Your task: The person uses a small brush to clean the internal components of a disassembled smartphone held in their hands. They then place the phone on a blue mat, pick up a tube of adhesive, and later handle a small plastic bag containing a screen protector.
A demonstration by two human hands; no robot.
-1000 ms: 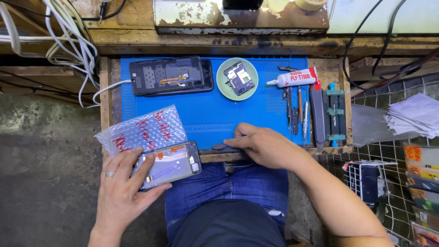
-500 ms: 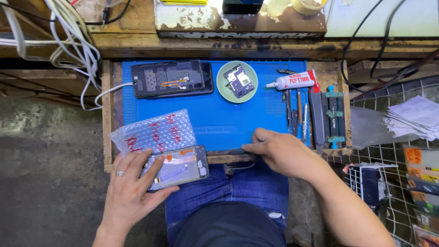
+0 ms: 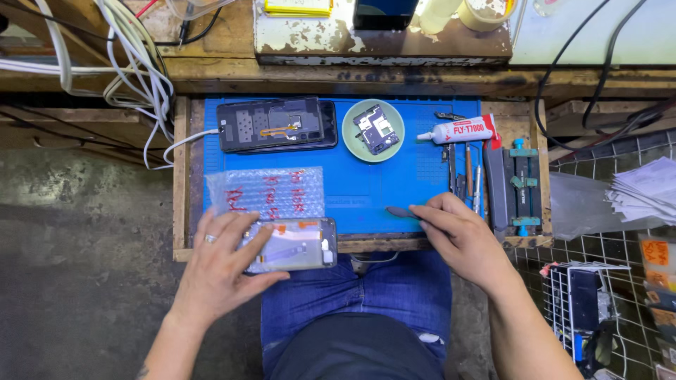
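Note:
My left hand point(image 3: 222, 264) rests on a phone screen frame point(image 3: 299, 244) lying at the near edge of the blue work mat point(image 3: 366, 190), fingers spread over its left end. A bubble-wrap pouch point(image 3: 267, 191) with red writing lies just beyond it. My right hand point(image 3: 461, 236) is at the mat's near right edge, fingertips pinching a small dark flat tool point(image 3: 400, 210). Farther back lie an opened phone body point(image 3: 277, 124) and a green dish point(image 3: 373, 130) holding a circuit board.
A white glue tube point(image 3: 458, 131) and several hand tools point(image 3: 466, 176) lie at the mat's right, beside a blue-and-grey clamp fixture point(image 3: 517, 190). White cables point(image 3: 134, 63) hang at the left. A wire rack point(image 3: 591, 309) and paper stack point(image 3: 644, 190) stand at right.
My right hand has slid to the right along the mat's near edge and closed its fingertips on the small dark tool. The left hand stays on the screen frame.

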